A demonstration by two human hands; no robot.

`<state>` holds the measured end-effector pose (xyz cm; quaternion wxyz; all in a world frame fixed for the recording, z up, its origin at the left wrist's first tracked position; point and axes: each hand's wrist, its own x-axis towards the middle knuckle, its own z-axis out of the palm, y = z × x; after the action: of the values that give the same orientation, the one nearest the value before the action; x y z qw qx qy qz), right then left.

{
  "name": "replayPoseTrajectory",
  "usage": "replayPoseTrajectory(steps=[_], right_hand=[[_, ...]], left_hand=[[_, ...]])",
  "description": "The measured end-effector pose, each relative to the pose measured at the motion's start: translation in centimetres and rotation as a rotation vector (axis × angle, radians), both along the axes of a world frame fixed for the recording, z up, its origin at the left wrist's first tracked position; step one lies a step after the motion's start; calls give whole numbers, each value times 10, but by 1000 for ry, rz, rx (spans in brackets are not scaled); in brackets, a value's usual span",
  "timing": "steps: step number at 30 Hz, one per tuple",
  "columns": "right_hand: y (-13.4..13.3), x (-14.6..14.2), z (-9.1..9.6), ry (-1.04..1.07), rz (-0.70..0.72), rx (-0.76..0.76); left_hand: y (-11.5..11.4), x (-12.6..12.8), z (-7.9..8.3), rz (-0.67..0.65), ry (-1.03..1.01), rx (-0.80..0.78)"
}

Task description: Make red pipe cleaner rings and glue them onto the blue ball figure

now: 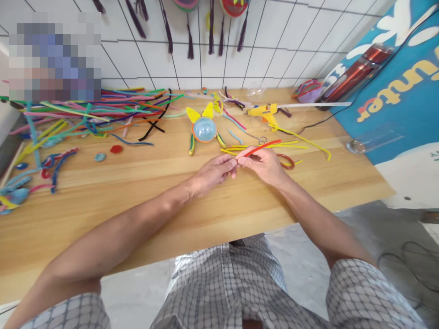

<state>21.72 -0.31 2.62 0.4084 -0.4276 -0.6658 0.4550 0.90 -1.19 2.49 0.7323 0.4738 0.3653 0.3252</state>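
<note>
My left hand (214, 171) and my right hand (264, 163) meet over the middle of a wooden table (137, 205), fingertips touching. Both pinch a red pipe cleaner (264, 147) that slants up to the right from my right fingers. Just behind it lie several yellow pipe cleaners (274, 147). A pipe-cleaner figure with a clear blue dome and yellow ears (204, 129) rests beyond my left hand.
A big heap of coloured pipe cleaners (96, 114) covers the back left. A yellow glue gun (262, 111) with its cord lies at the back right, near a red ring (287, 161), small scissors (261, 139) and a clear cup (372, 139). Tassels hang on the tiled wall.
</note>
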Motion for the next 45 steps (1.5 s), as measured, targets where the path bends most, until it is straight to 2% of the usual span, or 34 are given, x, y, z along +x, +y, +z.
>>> replayPoseTrajectory(steps=[8,13,16,20,23,26,31,34,37,39,42,45], right_hand=[[1,-3,3,172,-72,-140],[3,6,9,146,-82,-163],[4,29,18,-76,-129,-76],[0,71,26,-647,-246,162],[-9,92,23,-1020,-212,177],[-19,98,17,-1189,-167,154],[-26,94,7,-1316,-191,187],[-22,96,0,-1327,-144,162],[-16,102,-3,-1238,-95,179],[-12,109,-1,-1104,-108,218],[-6,115,7,-858,-200,306],[2,108,17,-646,-247,329]], left_hand=[[2,1,-6,87,102,202],[3,3,-11,100,70,252],[4,2,-14,126,73,261],[7,-1,-17,209,97,283],[8,-1,-19,254,96,300],[8,-2,-20,262,114,308],[6,-3,-17,273,137,354],[5,-4,-10,269,157,359],[5,-2,-3,276,166,335],[5,0,1,287,159,338],[9,3,5,303,159,374],[17,4,7,345,157,388]])
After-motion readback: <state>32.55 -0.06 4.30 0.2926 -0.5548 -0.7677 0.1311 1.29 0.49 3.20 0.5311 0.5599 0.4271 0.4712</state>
